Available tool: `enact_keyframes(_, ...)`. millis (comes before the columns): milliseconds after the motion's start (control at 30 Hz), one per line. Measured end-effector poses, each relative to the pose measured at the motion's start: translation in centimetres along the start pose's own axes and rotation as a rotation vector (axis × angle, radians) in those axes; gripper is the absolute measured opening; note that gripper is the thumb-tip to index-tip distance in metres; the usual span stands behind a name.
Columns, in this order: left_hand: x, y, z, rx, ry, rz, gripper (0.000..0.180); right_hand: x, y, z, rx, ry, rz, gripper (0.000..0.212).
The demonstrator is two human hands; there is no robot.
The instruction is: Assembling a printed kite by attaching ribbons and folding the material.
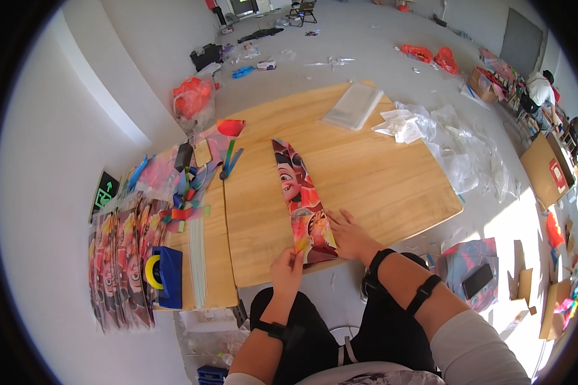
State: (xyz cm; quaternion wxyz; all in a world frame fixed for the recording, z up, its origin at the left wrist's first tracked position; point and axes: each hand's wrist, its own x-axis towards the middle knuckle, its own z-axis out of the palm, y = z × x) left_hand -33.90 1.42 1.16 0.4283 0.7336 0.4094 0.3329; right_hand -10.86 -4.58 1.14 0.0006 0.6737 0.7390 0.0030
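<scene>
A long, narrow folded sheet (pixel 300 192) printed with red cartoon pictures lies lengthwise on the wooden table, pointing away from me; whether it is film or cloth I cannot tell. Its near left corner is pinched between the thumb and fingers of my left hand (pixel 287 271), at the table's front edge. Along the sheet's near right edge rests my right hand (pixel 352 236), fingers stretched out and palm down, touching the sheet's side and the tabletop.
Left of the sheet are a blue tape dispenser (pixel 169 277) with yellow tape, stacked printed sheets (pixel 119 260), pale thin strips (pixel 198 263) and coloured ribbons (pixel 189 192). A clear plastic case (pixel 353 106) and crumpled clear film (pixel 453 138) lie far right. Another person (pixel 541 93) bends over goods beyond.
</scene>
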Motion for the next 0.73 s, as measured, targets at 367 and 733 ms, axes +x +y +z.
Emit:
enact_keyframes(367, -0.2, -0.1, 0.2, -0.025, 0.011, 0.036, 0.016, 1.1, 1.9, 1.2, 0.684, 0.019, 0.144, 0.055)
enact_keyframes(733, 0.5, 0.7, 0.1, 0.058, 0.011, -0.019, 0.020, 2.2, 3.4, 1.1, 0.595, -0.210, 0.048, 0.080)
